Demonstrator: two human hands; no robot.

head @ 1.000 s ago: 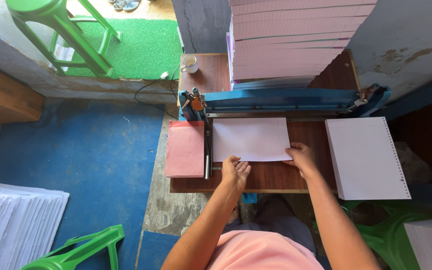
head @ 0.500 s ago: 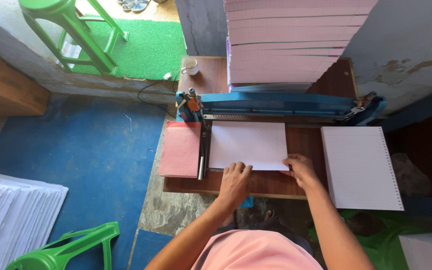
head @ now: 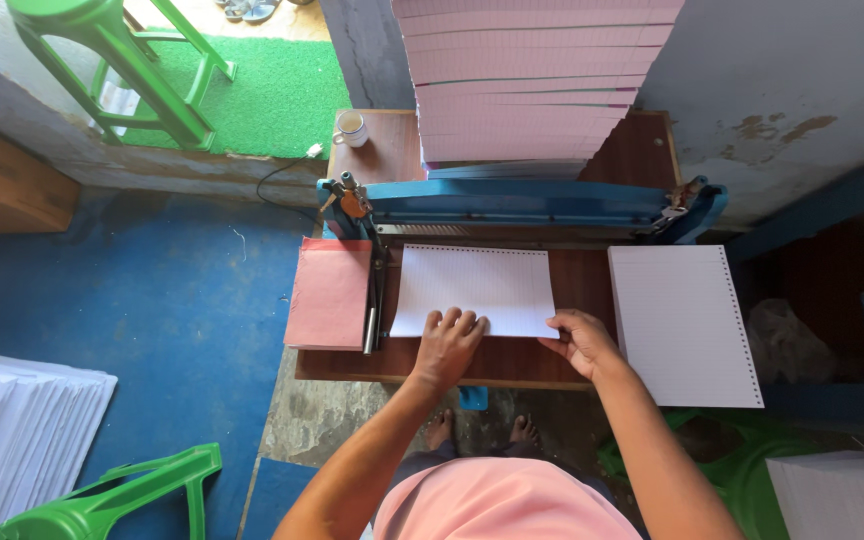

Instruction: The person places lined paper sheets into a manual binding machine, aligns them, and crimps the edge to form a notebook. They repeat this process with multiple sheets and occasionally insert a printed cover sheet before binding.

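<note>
A thin stack of white lined paper (head: 474, 288) lies on the brown wooden table (head: 512, 362), its far edge under the blue punching machine (head: 522, 202). My left hand (head: 449, 340) rests flat on the paper's near edge, fingers spread. At the sheet's near right corner my right hand (head: 578, 338) touches the edge with its fingertips. Neither hand grips anything.
A punched white paper stack (head: 684, 322) lies at the right. A pink sheet pile (head: 329, 292) sits at the left. A tall pink paper stack (head: 532, 80) and a cup (head: 351, 128) stand behind the machine. Green stools (head: 112, 55) and white paper piles (head: 12, 440) occupy the blue floor.
The white paper has slid further in under the blue machine, and both hands have followed it forward along its near edge.
</note>
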